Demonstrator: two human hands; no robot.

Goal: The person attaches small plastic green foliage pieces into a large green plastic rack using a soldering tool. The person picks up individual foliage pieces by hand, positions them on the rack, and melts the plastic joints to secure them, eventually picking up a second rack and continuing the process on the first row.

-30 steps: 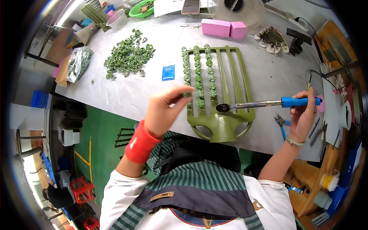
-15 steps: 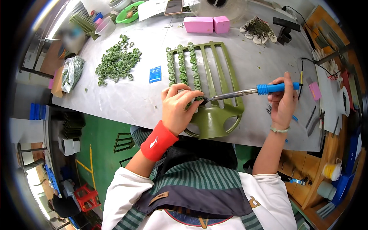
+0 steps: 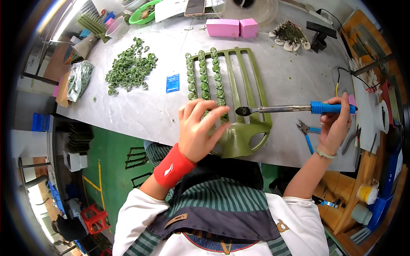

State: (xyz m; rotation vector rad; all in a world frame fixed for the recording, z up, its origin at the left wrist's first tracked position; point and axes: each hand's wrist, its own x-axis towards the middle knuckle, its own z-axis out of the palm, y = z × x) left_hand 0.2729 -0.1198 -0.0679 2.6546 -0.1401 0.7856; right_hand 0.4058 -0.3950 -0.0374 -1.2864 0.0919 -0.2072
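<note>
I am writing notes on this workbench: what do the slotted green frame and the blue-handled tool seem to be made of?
The green frame looks like moulded plastic: uniform olive colour, soft sheen, rounded edges. The tool in the right hand has a shiny shaft, probably metal, with a dark tip and a matte blue grip, perhaps rubber or plastic.

Head fisheye, looking down, table close.

The grey table carries a green slotted frame, loose green rings (heaped), 2 pink blocks.

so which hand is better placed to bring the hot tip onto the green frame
Right hand: it grips the blue-handled iron, tip hovering at the green frame. The left hand lies flat on the frame.
</note>
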